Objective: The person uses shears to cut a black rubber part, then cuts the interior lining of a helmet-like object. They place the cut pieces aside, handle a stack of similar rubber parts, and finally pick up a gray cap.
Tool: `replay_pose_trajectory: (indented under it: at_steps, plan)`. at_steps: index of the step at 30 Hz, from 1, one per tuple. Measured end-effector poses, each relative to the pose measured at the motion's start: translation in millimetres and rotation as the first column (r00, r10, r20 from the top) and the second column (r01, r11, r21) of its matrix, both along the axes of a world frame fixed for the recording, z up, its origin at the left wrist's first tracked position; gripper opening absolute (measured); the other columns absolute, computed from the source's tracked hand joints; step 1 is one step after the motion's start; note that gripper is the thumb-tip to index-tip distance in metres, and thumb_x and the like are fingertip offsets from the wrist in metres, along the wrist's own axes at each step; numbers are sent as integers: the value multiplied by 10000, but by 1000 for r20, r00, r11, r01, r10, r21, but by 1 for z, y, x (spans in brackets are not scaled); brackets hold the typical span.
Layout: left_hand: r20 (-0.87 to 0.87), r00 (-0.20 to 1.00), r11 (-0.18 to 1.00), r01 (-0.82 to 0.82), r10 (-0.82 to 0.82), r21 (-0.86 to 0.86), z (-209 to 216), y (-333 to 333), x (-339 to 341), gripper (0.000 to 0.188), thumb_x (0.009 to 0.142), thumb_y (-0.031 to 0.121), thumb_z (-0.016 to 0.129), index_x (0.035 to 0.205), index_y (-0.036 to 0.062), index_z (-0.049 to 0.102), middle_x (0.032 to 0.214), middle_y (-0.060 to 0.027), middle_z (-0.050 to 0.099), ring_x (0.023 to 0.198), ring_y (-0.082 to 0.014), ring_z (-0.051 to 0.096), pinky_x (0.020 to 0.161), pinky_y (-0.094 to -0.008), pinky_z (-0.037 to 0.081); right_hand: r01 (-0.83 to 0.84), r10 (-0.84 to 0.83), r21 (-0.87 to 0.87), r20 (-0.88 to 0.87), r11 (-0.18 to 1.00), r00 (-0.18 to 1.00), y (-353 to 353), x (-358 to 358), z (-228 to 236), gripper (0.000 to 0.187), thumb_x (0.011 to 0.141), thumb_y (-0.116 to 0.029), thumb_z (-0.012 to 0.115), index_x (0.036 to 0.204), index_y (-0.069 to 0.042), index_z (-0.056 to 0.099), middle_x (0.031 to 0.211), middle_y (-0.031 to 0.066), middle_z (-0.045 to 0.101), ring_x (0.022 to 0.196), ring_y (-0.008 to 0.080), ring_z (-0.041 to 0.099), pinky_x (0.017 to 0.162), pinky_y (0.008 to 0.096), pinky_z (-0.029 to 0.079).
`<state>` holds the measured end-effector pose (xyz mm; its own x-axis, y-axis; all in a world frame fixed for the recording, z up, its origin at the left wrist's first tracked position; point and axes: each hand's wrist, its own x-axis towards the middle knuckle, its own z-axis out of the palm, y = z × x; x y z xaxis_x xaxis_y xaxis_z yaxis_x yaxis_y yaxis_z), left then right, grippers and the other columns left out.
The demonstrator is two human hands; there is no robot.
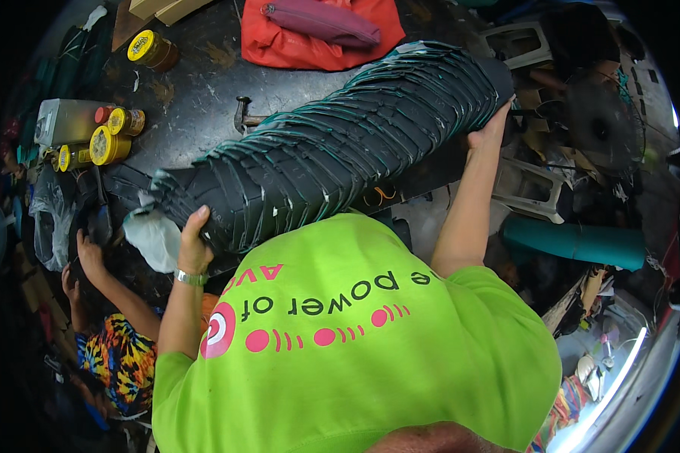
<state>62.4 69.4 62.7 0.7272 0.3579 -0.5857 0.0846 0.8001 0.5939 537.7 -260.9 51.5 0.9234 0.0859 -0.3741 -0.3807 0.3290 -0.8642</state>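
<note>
A long row of overlapping black cut pieces with teal edges [310, 158] slants across the near part of the dark table [196, 90]. My left hand [194, 245] grips its left end, thumb on top and fingers hidden underneath. At the far right end, my right hand [494, 127] is closed on the row, most of its fingers behind the pieces. The row lies close in front of my chest; whether it is lifted or resting, I cannot tell. A crumpled white plastic bag [155, 240] is beside my left hand. Just beyond the row lies a hammer [242, 115].
A red bag [264, 47] with a maroon pouch [321, 21] sits at the back. Yellow-lidded jars [109, 146] and a clear container [60, 122] stand left. Another person's hand [91, 253] is at the lower left. White stools [533, 189] and a teal roll [574, 243] are right.
</note>
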Motion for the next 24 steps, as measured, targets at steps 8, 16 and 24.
replay_pose_trajectory:
  at_steps: [8, 16, 24]
  plan:
    - [-217, 972, 970, 139, -94, 202, -47, -11, -24, 491, 875, 354, 708, 1203, -5, 641, 1206, -99, 678, 1082, -246, 654, 980, -388, 500, 79, -75, 272, -24, 959, 997, 6, -23, -86, 964, 859, -815, 435, 1518, -115, 383, 1540, 114, 417, 1405, 346, 389, 1186, 543, 275]
    - [-318, 933, 957, 232, -167, 176, -37, -15, -33, 651, 724, 182, 757, 1319, 5, 561, 1271, -78, 618, 1142, -228, 588, 1022, -367, 447, 63, -79, 362, 30, 930, 996, 19, -36, -133, 1026, 836, -855, 395, 1562, -138, 283, 1587, 135, 320, 1437, 377, 315, 1195, 570, 253]
    - [-112, 993, 948, 81, -48, 309, -41, -31, -28, 583, 756, 219, 684, 1276, -22, 581, 1227, -118, 660, 1127, -272, 639, 1006, -390, 494, 43, -72, 398, 58, 916, 996, 32, -52, -100, 841, 926, -739, 412, 1504, -129, 383, 1466, 112, 471, 1315, 327, 468, 1140, 503, 377]
